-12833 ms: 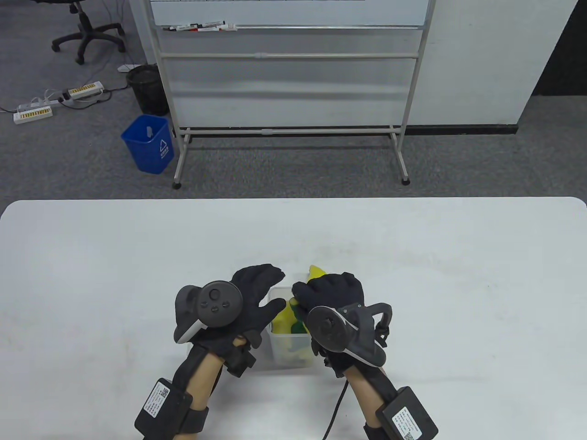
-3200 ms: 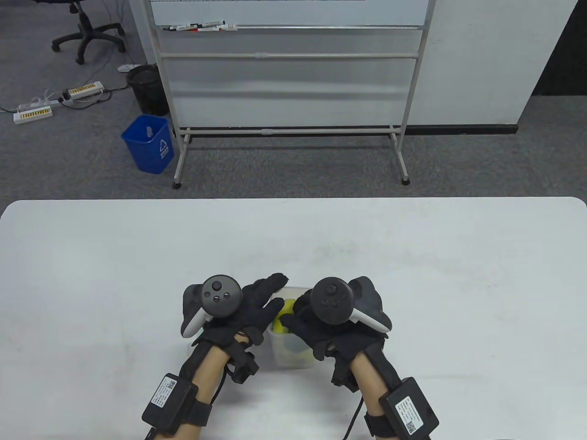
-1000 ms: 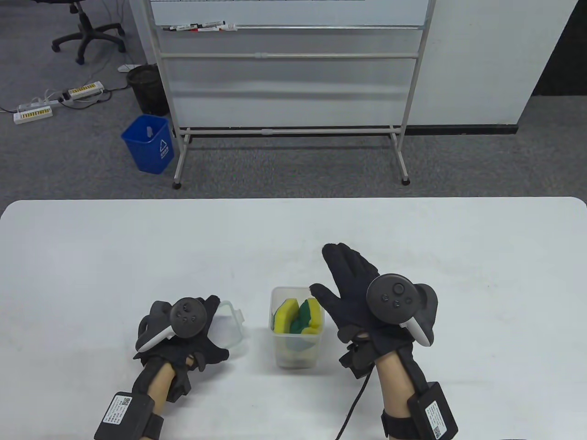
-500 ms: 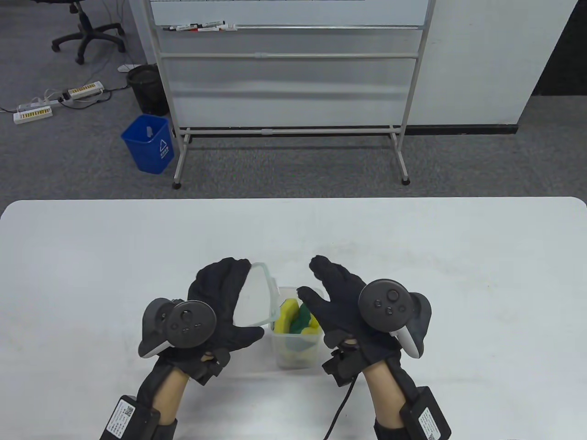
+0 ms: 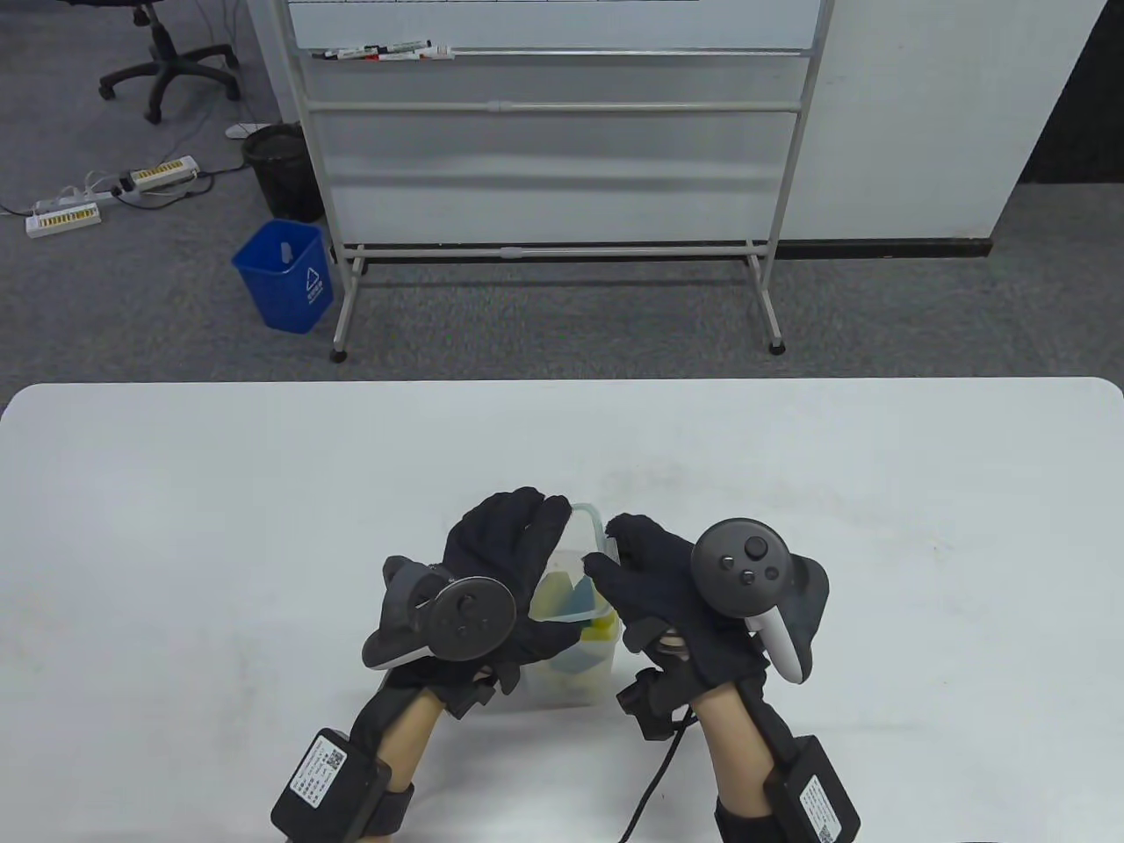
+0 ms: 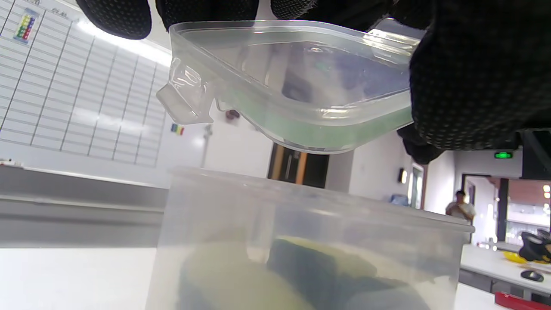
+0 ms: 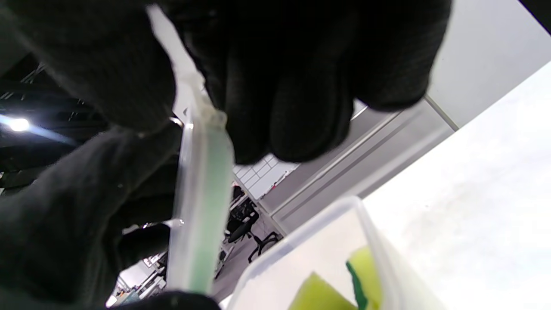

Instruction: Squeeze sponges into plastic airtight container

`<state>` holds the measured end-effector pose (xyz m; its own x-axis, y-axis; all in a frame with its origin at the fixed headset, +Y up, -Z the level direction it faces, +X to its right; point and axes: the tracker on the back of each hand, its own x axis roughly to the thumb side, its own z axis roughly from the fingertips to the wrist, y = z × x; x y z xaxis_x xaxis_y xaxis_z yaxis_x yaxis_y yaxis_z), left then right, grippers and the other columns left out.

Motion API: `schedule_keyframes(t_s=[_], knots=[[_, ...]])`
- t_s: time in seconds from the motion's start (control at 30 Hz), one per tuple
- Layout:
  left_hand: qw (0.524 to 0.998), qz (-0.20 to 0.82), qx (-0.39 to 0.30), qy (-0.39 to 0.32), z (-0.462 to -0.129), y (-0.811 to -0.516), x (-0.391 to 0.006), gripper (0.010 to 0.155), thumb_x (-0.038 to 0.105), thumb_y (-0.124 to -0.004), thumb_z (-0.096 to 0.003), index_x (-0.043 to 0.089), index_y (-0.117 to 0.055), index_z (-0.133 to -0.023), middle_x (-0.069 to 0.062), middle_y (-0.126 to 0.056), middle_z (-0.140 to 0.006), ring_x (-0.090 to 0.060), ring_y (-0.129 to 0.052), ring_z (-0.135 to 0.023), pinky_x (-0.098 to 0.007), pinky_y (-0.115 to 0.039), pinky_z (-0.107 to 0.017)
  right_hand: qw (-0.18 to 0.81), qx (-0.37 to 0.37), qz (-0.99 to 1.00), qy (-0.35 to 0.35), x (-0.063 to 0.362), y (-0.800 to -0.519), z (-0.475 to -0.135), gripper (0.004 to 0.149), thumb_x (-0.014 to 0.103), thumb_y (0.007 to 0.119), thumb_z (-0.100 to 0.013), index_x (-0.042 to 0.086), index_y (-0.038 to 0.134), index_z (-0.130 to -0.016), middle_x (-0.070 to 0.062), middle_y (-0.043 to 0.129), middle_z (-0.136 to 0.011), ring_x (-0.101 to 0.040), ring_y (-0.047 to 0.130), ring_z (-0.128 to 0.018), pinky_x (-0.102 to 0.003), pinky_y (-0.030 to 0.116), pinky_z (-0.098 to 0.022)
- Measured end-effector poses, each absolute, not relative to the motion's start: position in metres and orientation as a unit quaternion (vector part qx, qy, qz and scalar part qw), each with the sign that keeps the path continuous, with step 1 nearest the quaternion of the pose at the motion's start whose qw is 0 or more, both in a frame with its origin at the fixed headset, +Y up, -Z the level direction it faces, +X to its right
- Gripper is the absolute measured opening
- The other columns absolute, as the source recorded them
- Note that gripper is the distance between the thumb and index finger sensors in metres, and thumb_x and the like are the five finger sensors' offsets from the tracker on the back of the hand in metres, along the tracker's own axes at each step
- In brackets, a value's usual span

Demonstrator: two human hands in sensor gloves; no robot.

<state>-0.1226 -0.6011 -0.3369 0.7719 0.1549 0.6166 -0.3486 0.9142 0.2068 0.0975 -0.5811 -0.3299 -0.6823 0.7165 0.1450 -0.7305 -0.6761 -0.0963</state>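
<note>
A clear plastic container (image 5: 575,680) stands on the white table (image 5: 263,492) near its front edge, with yellow-and-green sponges (image 5: 569,601) inside. My left hand (image 5: 514,562) and right hand (image 5: 628,562) both hold the clear lid (image 5: 580,549) just above the container's opening, tilted. In the left wrist view my fingers (image 6: 465,86) grip the lid (image 6: 301,86) over the container (image 6: 301,241), and the sponges (image 6: 301,275) show through its wall. In the right wrist view my fingers (image 7: 301,86) pinch the lid's edge (image 7: 200,206) above the container rim (image 7: 344,215) and a sponge (image 7: 366,271).
A whiteboard on a stand (image 5: 553,132) is behind the table on the grey carpet. A blue bin (image 5: 285,274) and a black bin (image 5: 281,171) stand at its left. An office chair (image 5: 167,53) is at the far left.
My left hand picked the lid up from the table at the left and carried it over the container. My right hand came in from the right and took the lid's other edge.
</note>
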Motion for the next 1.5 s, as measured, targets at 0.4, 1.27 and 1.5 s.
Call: schedule_keyframes(t_s=[0.4, 1.27, 1.5], knots=[[0.900, 0.263, 0.149, -0.315, -0.343, -0.603, -0.134, 0.100, 0.062, -0.086, -0.0383, 0.020, -0.033, -0.112, -0.016, -0.038, -0.120, -0.043, -0.045, -0.110, -0.070, -0.055, -0.075, 0.409, 0.037, 0.901, -0.136, 0.103, -0.579, -0.327, 0.057, 0.042, 0.093, -0.041, 0.008, 0.090, -0.086, -0.006, 0.104, -0.060, -0.021, 0.104, -0.044, -0.046, 0.083, -0.049], [0.849, 0.506, -0.016, -0.149, -0.377, -0.631, -0.189, 0.064, 0.047, -0.083, -0.0466, 0.014, -0.068, -0.099, -0.001, -0.101, -0.059, -0.013, -0.104, -0.037, -0.035, -0.093, -0.033, 0.426, 0.018, 0.902, -0.071, 0.114, -0.593, -0.339, 0.053, 0.048, 0.089, -0.043, 0.009, 0.094, -0.079, -0.003, 0.106, -0.053, -0.020, 0.105, -0.039, -0.045, 0.085, -0.046], [0.876, 0.467, 0.003, -0.123, -0.380, -0.641, -0.184, 0.069, 0.049, -0.087, -0.0441, 0.013, -0.068, -0.099, 0.001, -0.103, -0.050, -0.011, -0.104, -0.028, -0.034, -0.095, -0.027, 0.370, -0.011, 0.929, -0.021, 0.114, -0.605, -0.349, 0.052, 0.053, 0.089, -0.043, 0.012, 0.099, -0.072, 0.001, 0.104, -0.044, -0.019, 0.103, -0.033, -0.045, 0.084, -0.048]])
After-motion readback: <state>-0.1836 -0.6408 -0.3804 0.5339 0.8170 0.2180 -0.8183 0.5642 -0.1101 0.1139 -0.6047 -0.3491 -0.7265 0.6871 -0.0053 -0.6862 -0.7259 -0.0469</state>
